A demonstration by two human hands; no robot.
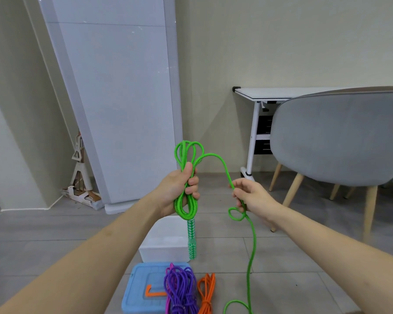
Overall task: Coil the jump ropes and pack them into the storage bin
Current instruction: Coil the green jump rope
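Green jump rope (186, 177), braided cord with a woven, slightly nubby surface, is held mid-air in front of the person. Several loops are bunched in the left hand (179, 189), whose fingers and thumb are wrapped round the bundle; loop tops stand above the fist, loop bottoms hang below it. One patterned green-and-white handle (191, 239) hangs straight down under the bundle (rigid, cylindrical, probably the heaviest part).

The free run of cord arcs over to the right hand (252, 196), where it is pinched between thumb and fingertips; a small kink-loop sits just below that hand, and the tail drops to the grey tiled floor (304, 257).

Handling judgement: light, limp, soft cord with fair grip from the braid; twists are likely to form, as the kink suggests. Best taken at the loop waist, with the cord fed through a loose pinch.

On the floor below: a blue plastic lid (143, 288), smooth and moulded, with a purple rope (179, 288) coiled partly across it and an orange rope (206, 291) just beside. A white box (166, 241) sits behind the lid; whether it is the storage bin cannot be told.
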